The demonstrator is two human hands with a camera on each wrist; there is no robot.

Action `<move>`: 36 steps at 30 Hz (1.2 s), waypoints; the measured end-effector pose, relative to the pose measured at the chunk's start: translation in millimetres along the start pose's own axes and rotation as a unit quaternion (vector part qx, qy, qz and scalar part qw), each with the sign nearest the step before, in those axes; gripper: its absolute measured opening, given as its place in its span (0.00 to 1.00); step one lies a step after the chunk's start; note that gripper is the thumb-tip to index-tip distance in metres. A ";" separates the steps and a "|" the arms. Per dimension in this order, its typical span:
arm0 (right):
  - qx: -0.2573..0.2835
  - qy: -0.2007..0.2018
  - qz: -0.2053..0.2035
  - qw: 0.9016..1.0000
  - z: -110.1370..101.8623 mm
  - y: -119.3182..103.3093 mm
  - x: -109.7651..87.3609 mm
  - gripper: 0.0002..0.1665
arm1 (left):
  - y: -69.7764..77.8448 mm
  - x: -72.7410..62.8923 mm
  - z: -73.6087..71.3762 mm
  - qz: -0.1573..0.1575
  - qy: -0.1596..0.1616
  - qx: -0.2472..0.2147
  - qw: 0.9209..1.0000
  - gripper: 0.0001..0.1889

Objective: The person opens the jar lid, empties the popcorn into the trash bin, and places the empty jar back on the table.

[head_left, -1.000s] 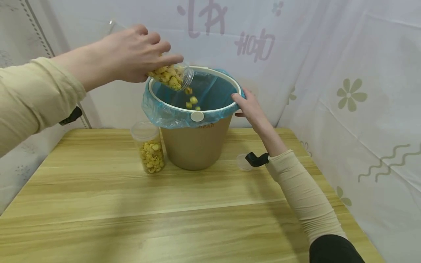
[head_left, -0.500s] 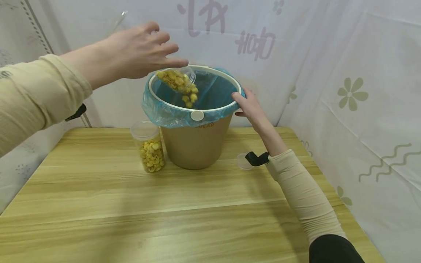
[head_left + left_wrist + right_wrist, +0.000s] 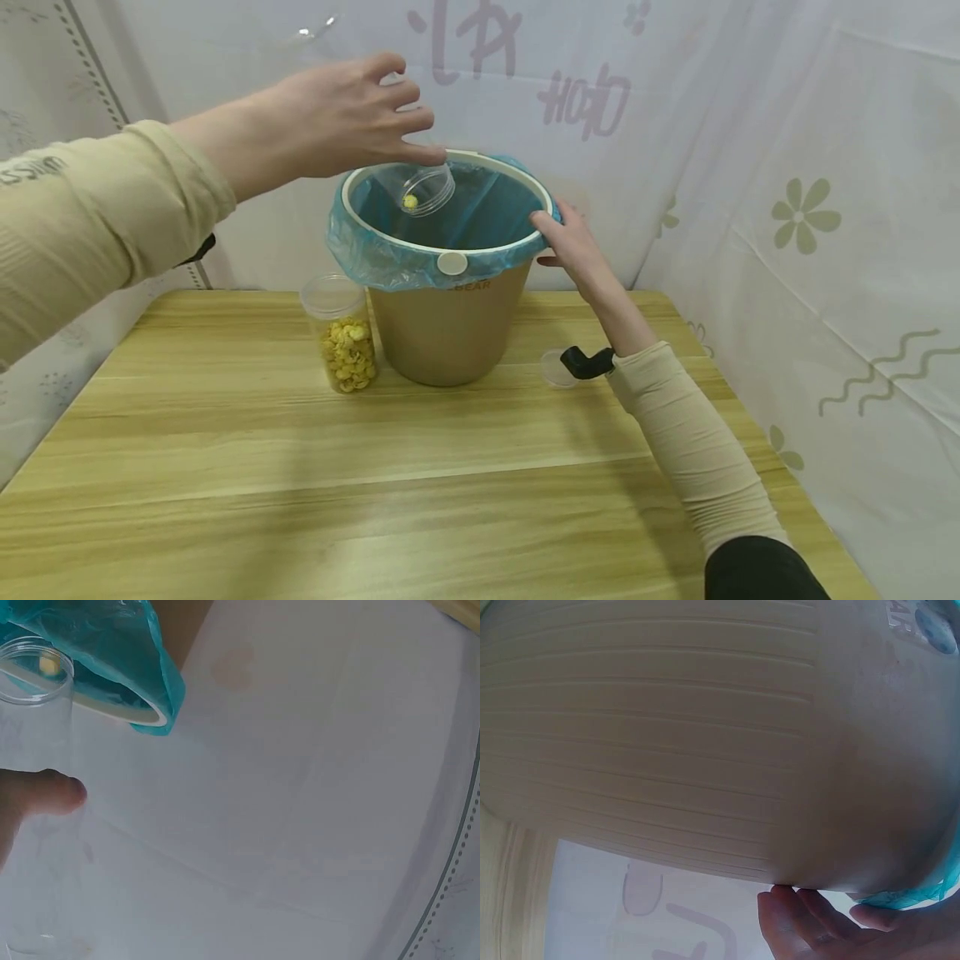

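Over the bin's mouth, my left hand (image 3: 337, 117) holds a clear plastic jar (image 3: 435, 187), tipped with its opening down to the right. A single yellow popcorn piece (image 3: 410, 202) shows near the jar's mouth; the rest of the jar looks empty in the left wrist view, where my thumb (image 3: 52, 793) lies across its side. The brown trash bin (image 3: 450, 337) has a blue bag (image 3: 360, 254) folded over its white rim. My right hand (image 3: 576, 246) grips the bin's right rim, thumb on top, other fingers against the outer wall (image 3: 802, 919).
Left of the bin stands a second clear jar (image 3: 348, 350), partly filled with popcorn. A round clear lid (image 3: 557, 368) lies on the wooden table (image 3: 420, 492) under the right wrist. A printed white curtain (image 3: 697, 100) hangs close behind and beside the table.
The popcorn has poured out of the jar into the bin, leaving one piece visible. My left hand has moved slightly right, tilting the jar steeper. The right hand stays on the rim.
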State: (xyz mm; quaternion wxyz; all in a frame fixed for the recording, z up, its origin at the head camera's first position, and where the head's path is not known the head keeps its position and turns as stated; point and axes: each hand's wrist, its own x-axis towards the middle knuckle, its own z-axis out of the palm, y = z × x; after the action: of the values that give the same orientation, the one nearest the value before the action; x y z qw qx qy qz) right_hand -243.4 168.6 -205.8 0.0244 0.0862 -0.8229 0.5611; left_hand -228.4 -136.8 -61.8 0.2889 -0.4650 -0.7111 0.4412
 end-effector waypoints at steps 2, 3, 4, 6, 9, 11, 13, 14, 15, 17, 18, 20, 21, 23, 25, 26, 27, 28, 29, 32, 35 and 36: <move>0.000 0.001 0.001 1.000 0.3 0.1 0.3 0.40 | -0.2 2.0 -1.3 0.009 0.001 0.009 1.000 0.43; 0.000 0.001 0.001 1.000 0.6 0.2 0.5 0.40 | -0.4 2.6 -1.7 0.012 0.002 0.011 1.000 0.44; 0.000 0.001 0.001 1.000 0.9 0.2 0.6 0.40 | -0.6 2.8 -1.9 0.013 0.003 0.013 1.000 0.44; 0.001 0.000 0.001 1.000 1.5 0.3 1.0 0.40 | -1.0 2.5 -2.0 0.012 0.004 0.011 1.000 0.44; 0.000 -0.001 0.001 1.000 2.0 0.4 1.4 0.40 | -0.6 1.0 -2.5 -0.002 -0.003 -0.006 1.000 0.44; 0.001 -0.003 0.001 1.000 2.1 0.4 1.8 0.40 | -0.3 0.8 -2.6 -0.021 -0.009 -0.023 0.999 0.42; 0.002 -0.003 0.003 1.000 1.9 0.0 1.9 0.41 | -0.4 1.3 -3.1 -0.043 -0.013 -0.041 0.998 0.41; 0.003 -0.003 0.003 1.000 1.6 0.1 2.1 0.41 | -0.6 2.0 -2.9 -0.053 -0.012 -0.048 0.997 0.41; 0.003 -0.003 0.003 1.000 1.1 0.2 2.2 0.41 | -1.1 3.1 -3.0 -0.062 -0.011 -0.054 0.997 0.41; 0.005 -0.002 0.004 1.000 0.4 -0.1 2.3 0.41 | -1.5 4.7 -4.0 -0.078 -0.009 -0.059 0.995 0.42; 0.006 -0.001 0.004 1.000 0.0 -0.2 2.3 0.40 | -1.7 5.4 -4.6 -0.085 -0.007 -0.061 0.995 0.42; 0.008 0.000 0.002 1.000 -0.6 0.1 2.4 0.39 | -1.7 6.3 -6.1 -0.096 -0.002 -0.065 0.993 0.43; 0.008 0.000 0.002 1.000 -0.6 0.1 2.5 0.38 | -1.7 6.6 -6.9 -0.103 0.001 -0.068 0.992 0.43; 0.011 -0.002 0.000 1.000 -0.6 0.5 2.7 0.38 | -1.4 6.8 -8.9 -0.120 0.003 -0.080 0.989 0.44; 0.012 -0.003 0.000 1.000 -0.5 1.1 3.1 0.38 | -1.2 6.6 -11.1 -0.141 0.005 -0.101 0.985 0.45; 0.013 -0.003 0.000 1.000 -0.6 1.4 3.4 0.38 | -1.2 6.4 -12.5 -0.151 0.003 -0.110 0.982 0.46; 0.014 -0.003 0.000 1.000 -0.7 1.7 3.6 0.38 | -1.2 6.2 -13.6 -0.162 0.002 -0.120 0.979 0.46; 0.014 -0.002 0.001 1.000 -0.8 2.0 3.7 0.38 | -1.3 5.9 -15.1 -0.172 0.002 -0.131 0.976 0.46; 0.015 -0.002 0.001 1.000 -1.1 2.2 3.8 0.38 | -1.2 5.5 -16.3 -0.182 0.002 -0.141 0.973 0.46; 0.014 -0.002 -0.002 1.000 -2.5 3.2 4.8 0.39 | -1.2 3.6 -19.2 -0.203 0.002 -0.156 0.967 0.46; 0.014 0.000 -0.002 1.000 -3.9 4.8 5.9 0.39 | -0.6 1.4 -20.7 -0.217 0.003 -0.167 0.962 0.45; 0.015 0.002 -0.002 1.000 -4.6 5.4 6.2 0.40 | -0.1 0.8 -20.6 -0.222 0.004 -0.169 0.960 0.46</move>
State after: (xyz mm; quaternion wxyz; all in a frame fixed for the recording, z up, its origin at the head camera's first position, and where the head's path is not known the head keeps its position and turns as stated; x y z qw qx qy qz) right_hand -250.7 174.0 -208.2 0.0255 0.0866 -0.8143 0.5733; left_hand -211.8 -128.7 -52.6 0.2992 -0.3394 -0.8595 0.2378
